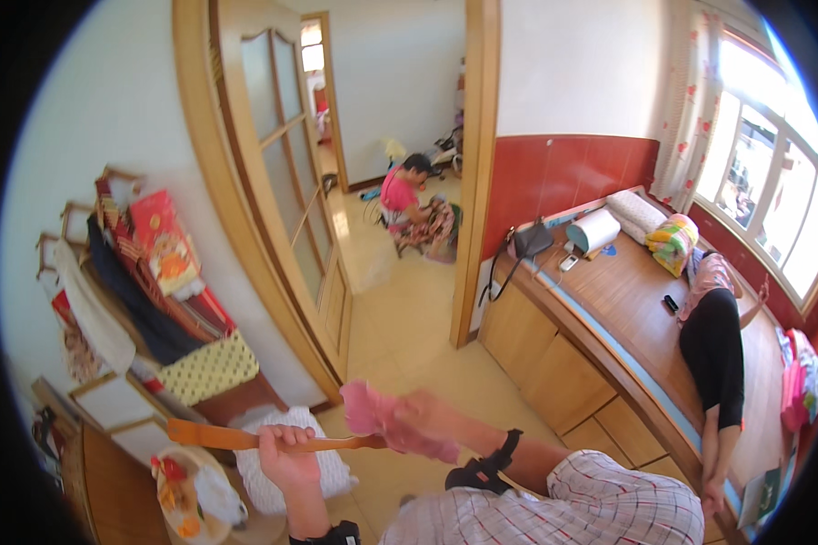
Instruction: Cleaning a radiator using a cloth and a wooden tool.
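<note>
My left hand [290, 453] is closed around a long, flat orange-brown wooden piece [211, 434], held roughly level across the front of my body. At its right end, my right hand [416, 415] grips a pink cloth [365, 409] that wraps over the wood and hides that end. Some blur covers the right hand and the cloth. Both wrists wear black bands. Below and left of the wood stands a round tray [208, 530] with fruit and a white plastic bag [218, 497]. A white textured cover [255, 480] lies behind my left hand.
A person [712, 340] lies on the raised wooden platform [630, 293] at right. Beyond the doorway another person [405, 204] sits low, bent over patterned fabric. The glazed door [286, 157] stands open. Clothes and bags [167, 245] hang on the left wall.
</note>
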`<state>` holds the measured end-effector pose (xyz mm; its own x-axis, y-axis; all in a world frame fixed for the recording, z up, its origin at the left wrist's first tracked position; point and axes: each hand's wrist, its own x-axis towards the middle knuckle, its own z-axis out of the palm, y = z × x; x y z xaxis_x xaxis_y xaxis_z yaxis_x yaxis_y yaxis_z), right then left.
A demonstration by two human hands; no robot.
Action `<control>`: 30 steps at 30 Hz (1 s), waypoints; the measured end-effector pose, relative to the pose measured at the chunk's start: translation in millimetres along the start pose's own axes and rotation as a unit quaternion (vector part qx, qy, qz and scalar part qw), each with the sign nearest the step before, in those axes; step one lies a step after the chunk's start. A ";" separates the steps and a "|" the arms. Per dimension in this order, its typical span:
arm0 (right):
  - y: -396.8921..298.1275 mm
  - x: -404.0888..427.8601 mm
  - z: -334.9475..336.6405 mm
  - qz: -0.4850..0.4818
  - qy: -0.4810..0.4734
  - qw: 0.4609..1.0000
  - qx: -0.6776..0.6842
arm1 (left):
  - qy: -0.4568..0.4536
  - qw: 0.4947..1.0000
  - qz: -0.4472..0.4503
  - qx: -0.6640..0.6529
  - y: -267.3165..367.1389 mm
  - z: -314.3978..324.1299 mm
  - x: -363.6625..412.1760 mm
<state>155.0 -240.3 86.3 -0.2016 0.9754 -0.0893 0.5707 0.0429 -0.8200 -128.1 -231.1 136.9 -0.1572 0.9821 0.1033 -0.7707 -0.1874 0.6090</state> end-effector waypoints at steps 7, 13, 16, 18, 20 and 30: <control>97.4 17.2 7.1 0.049 0.098 0.973 0.201 | -0.056 0.996 -0.050 -0.056 -58.5 71.8 51.3; 156.5 63.8 -61.3 0.128 0.078 0.987 0.062 | -0.288 0.955 -0.008 0.063 -123.2 122.9 53.1; 139.2 48.0 -130.4 0.128 -0.021 0.987 -0.100 | -0.417 0.850 0.114 0.300 -152.8 142.3 71.7; 197.1 56.4 -167.1 0.079 -0.020 0.993 -0.090 | -0.444 0.778 0.148 0.418 -174.9 183.3 78.6; 223.0 71.9 -212.4 0.103 -0.063 0.986 -0.112 | -0.313 0.893 0.063 0.317 -222.2 205.7 90.9; 174.8 90.5 -338.1 -0.027 -0.169 0.961 0.218 | -0.182 0.972 -0.044 0.145 -325.1 323.9 161.0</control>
<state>505.6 -71.4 126.0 -0.5109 0.8452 -0.1572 0.1792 -0.0742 -0.9810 297.2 -6.9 210.4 0.1704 0.9447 0.2803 -0.5563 -0.1425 0.8186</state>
